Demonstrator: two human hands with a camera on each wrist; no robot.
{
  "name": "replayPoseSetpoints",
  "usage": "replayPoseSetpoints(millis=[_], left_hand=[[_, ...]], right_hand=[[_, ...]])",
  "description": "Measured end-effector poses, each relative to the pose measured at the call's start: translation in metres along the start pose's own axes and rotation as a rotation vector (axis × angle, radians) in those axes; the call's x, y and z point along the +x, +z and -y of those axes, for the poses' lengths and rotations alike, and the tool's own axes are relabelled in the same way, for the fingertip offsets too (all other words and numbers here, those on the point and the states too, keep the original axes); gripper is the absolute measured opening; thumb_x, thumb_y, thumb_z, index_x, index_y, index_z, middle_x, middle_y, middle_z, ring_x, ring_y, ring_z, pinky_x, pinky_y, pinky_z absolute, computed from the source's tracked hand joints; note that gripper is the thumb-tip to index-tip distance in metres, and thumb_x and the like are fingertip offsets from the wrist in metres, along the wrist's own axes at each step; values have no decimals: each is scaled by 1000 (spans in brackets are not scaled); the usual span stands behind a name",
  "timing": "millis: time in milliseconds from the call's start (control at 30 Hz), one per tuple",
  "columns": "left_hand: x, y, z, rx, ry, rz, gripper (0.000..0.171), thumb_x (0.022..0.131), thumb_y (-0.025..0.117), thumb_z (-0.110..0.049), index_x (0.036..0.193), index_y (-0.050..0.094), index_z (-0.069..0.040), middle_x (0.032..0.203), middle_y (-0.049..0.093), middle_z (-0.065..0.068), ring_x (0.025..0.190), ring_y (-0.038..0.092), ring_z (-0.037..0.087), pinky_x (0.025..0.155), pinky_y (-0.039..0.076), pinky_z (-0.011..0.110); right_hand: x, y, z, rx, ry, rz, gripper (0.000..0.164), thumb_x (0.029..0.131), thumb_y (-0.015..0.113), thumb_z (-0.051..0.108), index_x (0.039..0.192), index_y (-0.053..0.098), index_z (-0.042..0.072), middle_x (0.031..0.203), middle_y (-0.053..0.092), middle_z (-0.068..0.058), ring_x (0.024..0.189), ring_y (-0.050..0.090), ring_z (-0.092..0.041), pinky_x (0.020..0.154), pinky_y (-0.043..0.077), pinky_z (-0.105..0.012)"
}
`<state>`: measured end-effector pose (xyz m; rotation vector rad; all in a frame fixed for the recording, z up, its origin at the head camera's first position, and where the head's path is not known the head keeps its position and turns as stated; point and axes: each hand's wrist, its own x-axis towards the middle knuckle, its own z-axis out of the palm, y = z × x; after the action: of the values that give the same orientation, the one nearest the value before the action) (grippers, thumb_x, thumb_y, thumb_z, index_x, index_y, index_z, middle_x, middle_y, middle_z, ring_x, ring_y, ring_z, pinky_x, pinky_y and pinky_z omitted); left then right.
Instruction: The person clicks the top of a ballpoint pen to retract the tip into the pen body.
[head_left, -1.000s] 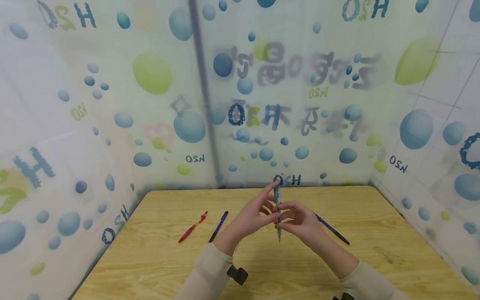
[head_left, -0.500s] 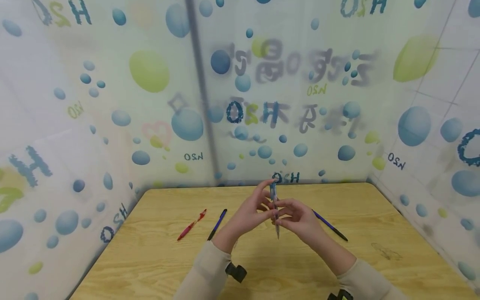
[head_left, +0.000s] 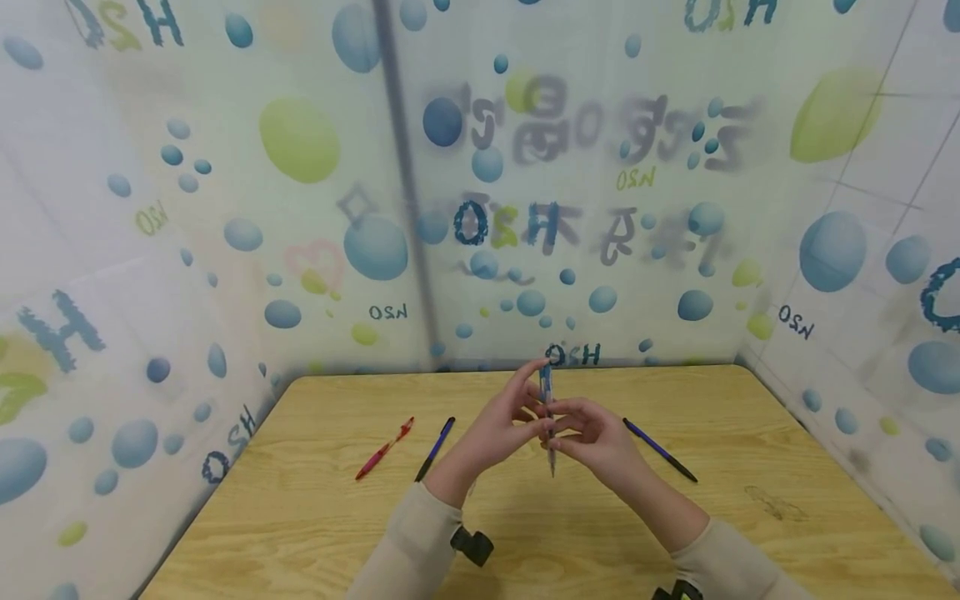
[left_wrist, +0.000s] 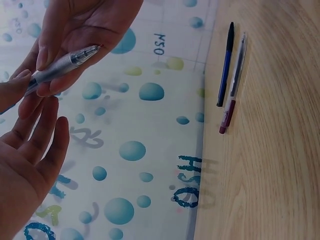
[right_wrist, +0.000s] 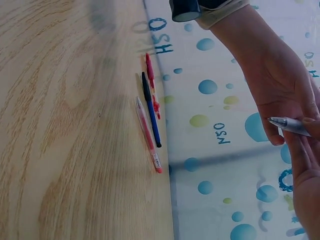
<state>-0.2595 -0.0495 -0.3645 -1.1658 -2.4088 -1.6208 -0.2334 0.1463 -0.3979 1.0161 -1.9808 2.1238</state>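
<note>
A slim pen [head_left: 546, 383], blue at its upper part with a grey translucent lower barrel, stands nearly upright above the table, point down. My left hand [head_left: 491, 429] holds it from the left, index fingertip over the top end and thumb against the lower barrel. From the other side my right hand [head_left: 603, 437] pinches the barrel between thumb and fingers. The left wrist view shows the pen's conical tip [left_wrist: 86, 54] poking out past the right fingers. In the right wrist view the same pen [right_wrist: 292, 125] appears by the fingers, its upper part hidden.
On the wooden table [head_left: 570, 542], a red pen [head_left: 385, 450] and a blue pen with black ends [head_left: 435, 450] lie left. Another blue pen [head_left: 660, 450] lies right. The wrist views add a clear pen with a dark red end [left_wrist: 235, 85] and a clear pinkish pen [right_wrist: 148, 132]. A patterned curtain [head_left: 525, 275] hangs behind.
Both hands and the pen have shifted slightly to the left, mostly in the first half second. The hold on the pen looks the same, and the pens on the table stay put.
</note>
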Motion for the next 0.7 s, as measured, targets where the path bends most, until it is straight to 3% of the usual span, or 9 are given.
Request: replayPoseSetpoints(millis=[367, 700], left_hand=[[-1, 2, 5, -13, 50, -40, 72, 96, 62, -8, 154, 23, -27, 103, 59, 4, 93, 62, 17, 84, 51, 32], [-2, 2, 4, -52, 30, -32, 72, 95, 62, -5, 152, 22, -25, 99, 58, 6, 90, 62, 18, 82, 52, 33]], right_hand=[[2, 1, -1, 2, 9, -16, 37, 89, 65, -7, 124, 56, -10, 116, 66, -12, 97, 67, -23, 80, 56, -39], [2, 1, -2, -35, -11, -14, 37, 88, 65, -9, 124, 57, -9, 121, 62, -23, 98, 67, -23, 79, 56, -39]])
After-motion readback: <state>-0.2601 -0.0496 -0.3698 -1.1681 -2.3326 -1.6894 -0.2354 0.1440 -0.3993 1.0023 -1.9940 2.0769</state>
